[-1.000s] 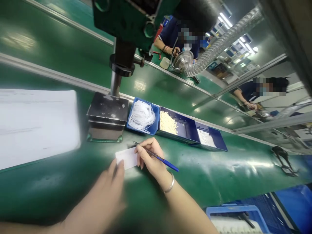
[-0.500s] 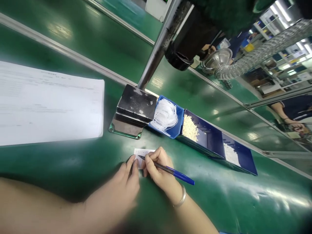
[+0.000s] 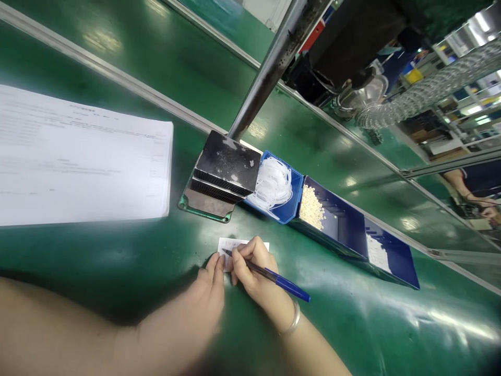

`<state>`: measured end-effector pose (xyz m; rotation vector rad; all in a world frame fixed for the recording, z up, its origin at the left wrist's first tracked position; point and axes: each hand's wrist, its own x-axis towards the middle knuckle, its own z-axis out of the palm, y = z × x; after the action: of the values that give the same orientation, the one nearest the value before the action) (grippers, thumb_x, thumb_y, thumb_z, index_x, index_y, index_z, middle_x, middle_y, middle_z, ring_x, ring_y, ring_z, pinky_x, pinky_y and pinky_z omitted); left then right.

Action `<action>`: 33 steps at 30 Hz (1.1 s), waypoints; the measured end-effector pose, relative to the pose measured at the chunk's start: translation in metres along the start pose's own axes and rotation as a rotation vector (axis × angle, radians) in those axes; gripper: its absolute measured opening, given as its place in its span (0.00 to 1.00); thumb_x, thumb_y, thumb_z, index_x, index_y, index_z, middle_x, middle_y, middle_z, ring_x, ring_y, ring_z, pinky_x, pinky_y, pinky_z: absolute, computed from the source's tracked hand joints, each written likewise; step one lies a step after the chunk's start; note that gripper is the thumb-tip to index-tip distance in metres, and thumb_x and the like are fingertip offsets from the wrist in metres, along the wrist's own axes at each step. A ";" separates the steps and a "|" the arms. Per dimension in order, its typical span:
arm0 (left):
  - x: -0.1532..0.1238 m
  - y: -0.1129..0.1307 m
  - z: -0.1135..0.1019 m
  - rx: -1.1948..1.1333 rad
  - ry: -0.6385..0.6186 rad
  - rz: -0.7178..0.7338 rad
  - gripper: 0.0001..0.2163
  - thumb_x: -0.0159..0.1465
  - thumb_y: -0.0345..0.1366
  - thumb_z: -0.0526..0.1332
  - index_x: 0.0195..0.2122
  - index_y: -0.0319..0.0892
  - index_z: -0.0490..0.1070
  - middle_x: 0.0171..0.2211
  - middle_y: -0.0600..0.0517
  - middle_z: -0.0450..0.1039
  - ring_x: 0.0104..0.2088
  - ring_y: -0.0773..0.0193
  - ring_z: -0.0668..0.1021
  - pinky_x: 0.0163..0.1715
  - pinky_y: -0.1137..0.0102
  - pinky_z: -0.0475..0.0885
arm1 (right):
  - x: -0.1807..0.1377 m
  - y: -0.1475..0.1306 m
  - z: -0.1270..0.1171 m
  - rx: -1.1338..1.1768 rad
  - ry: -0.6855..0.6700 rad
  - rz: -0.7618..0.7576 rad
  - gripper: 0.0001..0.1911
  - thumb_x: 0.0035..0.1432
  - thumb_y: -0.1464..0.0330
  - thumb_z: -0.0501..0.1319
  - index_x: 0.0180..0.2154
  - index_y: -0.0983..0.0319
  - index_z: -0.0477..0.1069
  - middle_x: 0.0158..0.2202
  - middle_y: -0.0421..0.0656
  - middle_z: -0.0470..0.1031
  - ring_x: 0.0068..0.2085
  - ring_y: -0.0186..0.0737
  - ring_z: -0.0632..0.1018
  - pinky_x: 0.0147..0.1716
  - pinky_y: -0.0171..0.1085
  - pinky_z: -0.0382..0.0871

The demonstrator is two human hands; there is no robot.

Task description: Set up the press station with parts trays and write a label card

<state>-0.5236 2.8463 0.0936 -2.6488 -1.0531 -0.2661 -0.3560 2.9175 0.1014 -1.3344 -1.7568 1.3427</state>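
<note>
A small white paper slip (image 3: 230,243) with handwriting along its top edge lies on the green table. My right hand (image 3: 256,269) is closed around a blue-capped pen (image 3: 291,288), its tip touching the slip or just over it. Part of the slip is hidden beneath this hand. On the slip's lower left edge rest the fingertips of my left hand (image 3: 198,300), fingers stretched out and pressing the paper down. A metal bangle circles the right wrist.
Printed sheets (image 3: 86,162) lie at left. Beyond the slip stands a black block (image 3: 227,164) on a metal base with a pole (image 3: 270,65). Blue bins hold white strips (image 3: 274,183), cream beads (image 3: 312,208) and white pieces (image 3: 378,253). A clear hose (image 3: 422,99) hangs at upper right.
The view has shifted slightly, so the bins and block appear farther right. The pen's blue end has dipped a little. Both hands stay at the slip.
</note>
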 end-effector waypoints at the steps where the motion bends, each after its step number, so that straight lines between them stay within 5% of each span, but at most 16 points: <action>1: 0.000 0.000 0.001 0.002 0.003 -0.003 0.30 0.53 0.57 0.67 0.47 0.36 0.81 0.51 0.36 0.77 0.55 0.38 0.74 0.58 0.49 0.58 | 0.000 0.000 0.000 -0.004 -0.002 0.002 0.14 0.69 0.60 0.55 0.32 0.56 0.55 0.18 0.34 0.70 0.19 0.34 0.71 0.24 0.35 0.65; 33: -0.002 0.001 0.001 0.056 -0.061 0.039 0.28 0.57 0.58 0.63 0.49 0.41 0.80 0.53 0.39 0.76 0.57 0.39 0.73 0.58 0.48 0.59 | -0.001 0.001 0.003 -0.012 0.078 0.012 0.15 0.68 0.58 0.56 0.31 0.56 0.55 0.18 0.34 0.71 0.17 0.34 0.70 0.21 0.34 0.64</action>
<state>-0.5240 2.8449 0.0922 -2.6391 -1.0111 -0.1463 -0.3580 2.9153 0.0993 -1.3877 -1.7091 1.2712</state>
